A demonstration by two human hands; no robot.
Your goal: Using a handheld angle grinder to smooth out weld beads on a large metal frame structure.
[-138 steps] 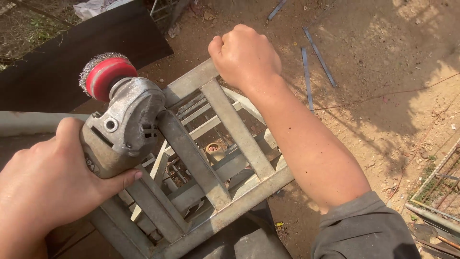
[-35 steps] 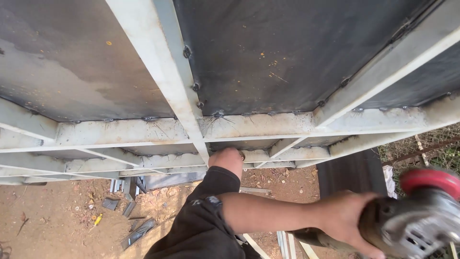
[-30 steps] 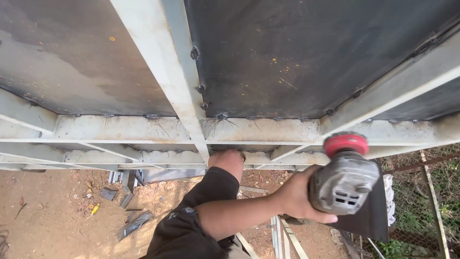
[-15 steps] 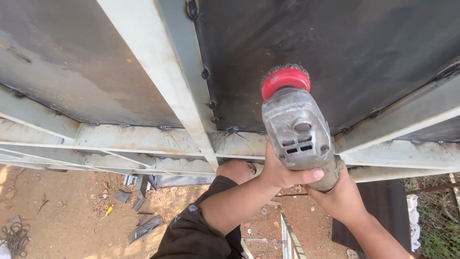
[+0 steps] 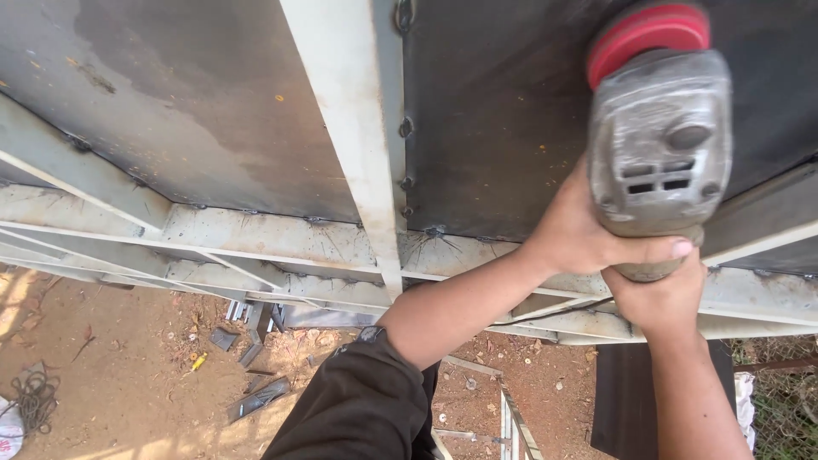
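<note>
Bare reddish dirt (image 5: 111,375) lies at the bottom of my view, outdoors, with dark metal offcuts (image 5: 256,396) scattered on it and a coil of cord (image 5: 34,400) near the lower left corner. Filling most of the picture above it is a big steel frame (image 5: 341,128): pale grey-painted bars welded over dark sheet panels (image 5: 494,111), one upright bar running down the middle to a thick horizontal rail (image 5: 281,247) with weld beads along the seams. Thinner diagonal bars slant off toward the frame's left edge.

I see the grinder (image 5: 660,140) in the upper right, held up against the dark right-hand panel close to where a slanted bar crosses it. Its body is grey and worn, with vent slots and a round button facing me, and a red wheel (image 5: 648,34) sits at its top end, next to the sheet. I cannot tell if the wheel touches the metal.

My left hand (image 5: 588,234) wraps the lower part of the grinder from the left, thumb laid across the body, fingers closed tight on it; the arm comes up in a dark sleeve (image 5: 366,400). My right hand (image 5: 660,294) grips the grinder's tail end from beneath, also clenched around it, just under and touching the left.
</note>
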